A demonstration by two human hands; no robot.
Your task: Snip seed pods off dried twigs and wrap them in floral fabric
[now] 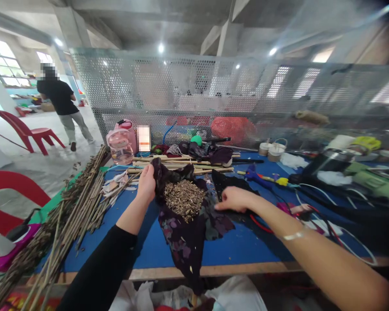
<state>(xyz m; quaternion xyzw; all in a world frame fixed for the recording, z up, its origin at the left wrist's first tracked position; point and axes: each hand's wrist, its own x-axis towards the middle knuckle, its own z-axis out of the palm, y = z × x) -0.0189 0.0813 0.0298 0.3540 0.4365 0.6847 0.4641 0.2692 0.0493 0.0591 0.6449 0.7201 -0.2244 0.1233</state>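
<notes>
A dark purple floral cloth (181,242) is spread on the blue table, its lower corner hanging over the front edge. In its middle lies a heap of small brown dried pieces, like chopped plant bits or seed husks (185,198). My left hand (147,183) is closed on the cloth's upper left edge, holding it raised beside the heap. To the right of the heap, my right hand (235,199) is closed with thumb and fingers at the cloth's right edge; the exact grip is partly hidden. Black fabric (228,181) lies beyond my right hand.
Bundles of dry stalks (84,207) cover the table's left side. Behind the cloth lie sticks (178,166) and a pink-lidded clear jug (120,147). Cables, a flask (337,162) and white buckets (276,151) are at right. A perforated metal screen (168,86) borders the back. A person (60,97) stands far left.
</notes>
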